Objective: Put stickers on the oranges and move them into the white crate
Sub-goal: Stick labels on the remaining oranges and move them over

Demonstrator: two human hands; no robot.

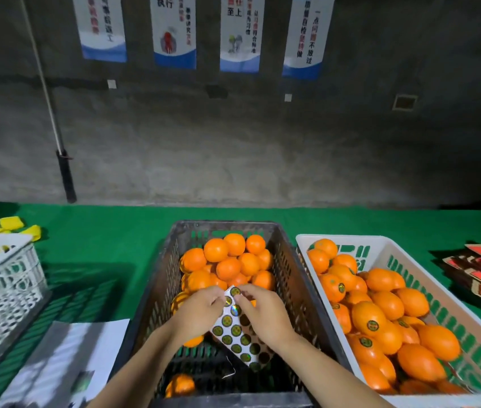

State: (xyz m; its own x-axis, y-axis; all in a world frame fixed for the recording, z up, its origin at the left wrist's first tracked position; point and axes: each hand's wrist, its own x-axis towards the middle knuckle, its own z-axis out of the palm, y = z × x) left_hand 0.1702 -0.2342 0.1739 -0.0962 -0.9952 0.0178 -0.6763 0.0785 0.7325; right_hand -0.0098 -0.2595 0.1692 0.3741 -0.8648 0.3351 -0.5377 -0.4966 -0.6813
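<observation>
Both my left hand [201, 310] and right hand [262, 312] pinch the white sheet of round green-gold stickers [237, 331] over the dark slatted plastic crate [287, 278], the white plastic crate [410, 260] of stickered oranges [386, 304] at three o'clock.

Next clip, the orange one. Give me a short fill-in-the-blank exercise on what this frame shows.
1. Both hands, the left hand and the right hand, hold the ____ sheet.
2. The hands work above the ____ crate.
3. The oranges that already carry stickers lie in the ____ crate.
4. The cloth on the table is ____.

Missing words: sticker; black; white; green
</observation>
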